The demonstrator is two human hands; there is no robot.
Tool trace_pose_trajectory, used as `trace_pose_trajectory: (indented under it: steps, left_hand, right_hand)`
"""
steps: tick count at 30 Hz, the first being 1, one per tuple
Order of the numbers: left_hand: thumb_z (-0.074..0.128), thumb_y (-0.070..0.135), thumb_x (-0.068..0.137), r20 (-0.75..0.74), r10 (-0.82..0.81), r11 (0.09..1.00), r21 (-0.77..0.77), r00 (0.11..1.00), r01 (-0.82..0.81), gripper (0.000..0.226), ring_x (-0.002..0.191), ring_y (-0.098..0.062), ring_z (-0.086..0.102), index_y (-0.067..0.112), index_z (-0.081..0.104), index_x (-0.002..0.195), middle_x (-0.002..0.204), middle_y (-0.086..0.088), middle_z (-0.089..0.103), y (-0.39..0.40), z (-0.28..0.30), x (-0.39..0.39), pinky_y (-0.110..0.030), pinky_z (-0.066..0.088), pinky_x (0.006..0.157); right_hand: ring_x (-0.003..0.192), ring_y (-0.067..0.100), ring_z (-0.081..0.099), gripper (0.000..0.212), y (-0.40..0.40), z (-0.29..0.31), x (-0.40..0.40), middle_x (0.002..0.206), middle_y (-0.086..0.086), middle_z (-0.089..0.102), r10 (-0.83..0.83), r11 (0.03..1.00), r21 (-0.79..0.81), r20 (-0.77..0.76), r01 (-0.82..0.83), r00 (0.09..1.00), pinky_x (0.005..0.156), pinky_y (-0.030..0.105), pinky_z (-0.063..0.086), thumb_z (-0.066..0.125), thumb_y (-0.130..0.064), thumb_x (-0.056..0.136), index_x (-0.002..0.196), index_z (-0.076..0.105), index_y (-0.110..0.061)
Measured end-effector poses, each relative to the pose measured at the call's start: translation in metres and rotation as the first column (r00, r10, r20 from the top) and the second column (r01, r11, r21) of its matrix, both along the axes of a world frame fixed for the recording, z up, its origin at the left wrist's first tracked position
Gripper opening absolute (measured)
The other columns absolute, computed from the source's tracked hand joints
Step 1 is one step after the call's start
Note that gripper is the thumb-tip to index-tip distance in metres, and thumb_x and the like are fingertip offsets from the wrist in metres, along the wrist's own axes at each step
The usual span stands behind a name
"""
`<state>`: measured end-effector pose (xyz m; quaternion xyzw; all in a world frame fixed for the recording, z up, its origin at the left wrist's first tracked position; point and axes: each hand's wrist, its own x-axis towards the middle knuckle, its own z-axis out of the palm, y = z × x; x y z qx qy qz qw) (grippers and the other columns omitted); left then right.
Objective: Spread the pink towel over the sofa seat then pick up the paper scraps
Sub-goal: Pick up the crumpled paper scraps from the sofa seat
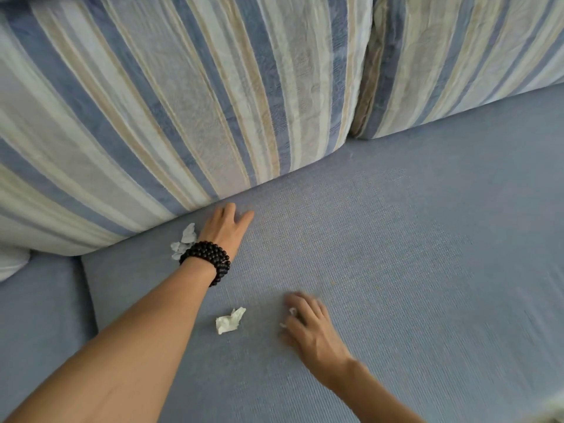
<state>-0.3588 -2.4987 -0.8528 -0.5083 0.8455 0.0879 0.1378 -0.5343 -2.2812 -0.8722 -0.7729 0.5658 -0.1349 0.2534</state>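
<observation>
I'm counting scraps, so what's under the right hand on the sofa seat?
Bits of white paper scrap show between the fingers of the right hand, which curls over them on the blue sofa seat. How much paper lies beneath the palm is covered, and the hand is blurred.

Soft even daylight, faint shadows under the striped back cushions, right hand motion-blurred, wide-angle bending toward the frame edges, no glare

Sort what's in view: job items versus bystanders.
Job: blue woven sofa seat; crumpled white paper scrap; scrap beside left wrist; scrap under right hand; left hand.
Bystanders: striped back cushions; black beaded bracelet.
</observation>
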Motion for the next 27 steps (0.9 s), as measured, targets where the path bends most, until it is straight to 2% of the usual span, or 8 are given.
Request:
trace_pose_trajectory:
  steps: [3,6,10,13,16,19,23,27]
  left_hand:
    - [0.052,0.001,0.084,-0.105,-0.056,0.997,0.045,0.993,0.061,0.04,0.084,-0.032,0.05,0.016,0.05,0.121,0.103,-0.016,0.044,0.013,-0.001,0.006,-0.038,0.043,0.058]
    - [0.051,0.001,0.083,-0.138,-0.048,0.996,0.067,0.989,0.058,0.021,0.068,-0.028,0.043,0.01,0.055,0.101,0.096,-0.015,0.043,0.022,0.0,0.005,-0.035,0.035,0.051]
    - [0.049,0.011,0.092,-0.334,0.086,0.988,0.146,0.939,-0.038,0.003,0.066,-0.027,0.051,0.008,0.051,0.091,0.095,-0.012,0.047,0.035,0.006,0.017,-0.045,0.049,0.065]
    - [0.056,0.026,0.092,-0.384,0.111,0.99,0.121,0.917,-0.07,0.021,0.059,-0.024,0.05,0.015,0.043,0.082,0.086,-0.003,0.045,0.04,0.016,0.063,-0.038,0.045,0.055]
    - [0.063,0.027,0.089,-0.387,0.12,0.993,0.038,0.914,-0.115,0.034,0.054,-0.026,0.048,0.016,0.038,0.069,0.07,-0.003,0.046,0.04,0.026,0.083,-0.036,0.043,0.05]
    - [0.064,0.005,0.086,-0.406,0.139,0.981,-0.07,0.903,-0.183,0.013,0.047,-0.033,0.057,0.006,0.054,0.078,0.06,-0.013,0.059,0.041,0.032,0.088,-0.035,0.043,0.043]
    - [0.065,-0.014,0.065,-0.365,0.085,0.967,-0.195,0.927,-0.166,0.046,0.07,-0.029,0.06,0.011,0.06,0.103,0.081,-0.008,0.062,0.035,0.022,0.089,-0.036,0.04,0.064]
    - [0.062,-0.012,0.068,-0.235,0.229,0.959,-0.11,0.945,-0.26,0.074,0.114,-0.037,0.043,0.021,0.047,0.132,0.134,-0.017,0.041,0.044,-0.012,0.096,-0.051,0.044,0.081]
  right_hand:
    - [0.087,0.024,0.049,0.016,-0.002,0.003,0.01,0.094,0.005,0.056,-0.014,1.0,-0.006,0.03,0.014,0.999,0.07,0.037,0.047,0.066,-0.002,0.085,0.086,0.053,-0.011]
    - [0.071,0.022,0.044,0.011,-0.015,0.013,0.026,0.085,0.004,0.048,-0.061,0.996,0.063,0.047,0.058,0.997,0.063,0.034,0.042,0.053,-0.004,0.092,0.093,0.047,-0.013]
    - [0.069,0.03,0.053,0.023,-0.035,0.026,0.054,0.085,0.011,0.057,-0.049,0.994,0.106,0.076,0.041,0.996,0.06,0.04,0.046,0.047,-0.023,0.099,0.118,0.053,-0.01]
    - [0.08,0.03,0.057,0.044,-0.049,0.028,0.097,0.094,0.012,0.06,0.072,0.992,0.098,0.031,-0.074,0.997,0.067,0.043,0.05,0.054,-0.037,0.097,0.135,0.049,-0.015]
    - [0.09,0.029,0.056,0.046,-0.059,0.023,0.112,0.102,0.01,0.056,0.107,0.984,0.15,-0.046,-0.099,0.993,0.076,0.043,0.049,0.058,-0.047,0.092,0.127,0.053,-0.019]
    - [0.09,0.029,0.055,0.036,-0.059,0.02,0.116,0.105,0.008,0.052,0.105,0.982,0.163,-0.037,-0.098,0.994,0.076,0.042,0.049,0.06,-0.046,0.09,0.11,0.06,-0.016]
    - [0.09,0.025,0.052,0.023,-0.051,0.017,0.12,0.11,0.008,0.049,0.115,0.986,0.117,0.007,-0.115,0.993,0.077,0.039,0.051,0.059,-0.033,0.092,0.094,0.062,-0.01]
    - [0.093,0.028,0.054,0.011,-0.046,0.017,0.124,0.113,0.012,0.054,0.181,0.975,0.118,0.083,-0.19,0.98,0.077,0.039,0.054,0.064,-0.01,0.084,0.083,0.054,-0.004]
